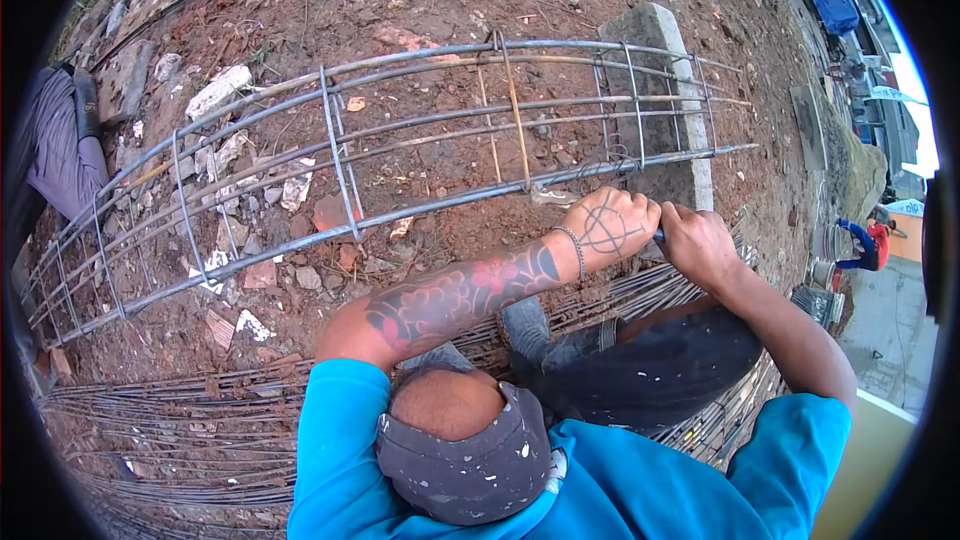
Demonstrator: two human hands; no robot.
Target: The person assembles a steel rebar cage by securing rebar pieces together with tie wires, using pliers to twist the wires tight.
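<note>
Nearest, a co-worker (pixel 650 485) in teal leans in beside a rebar cage (pixel 440 203) running left to right. Loose rods (pixel 180 430) lie on the near side, a slab (pixel 655 125) under the cage's right end. Far right are bucket-like cylinders (pixel 825 240), contents too small to tell. The co-worker's left hand (pixel 610 228) and right hand (pixel 700 245) curl round a mostly hidden tool (pixel 658 236); the wearer's fingers I cannot tell.

A co-worker's bare left hand (pixel 606 224) and right hand (pixel 698 246) hide most of a slim dark-blue handle (pixel 659 236); the lower edge crops their turquoise fabric shirt (pixel 650 475).
</note>
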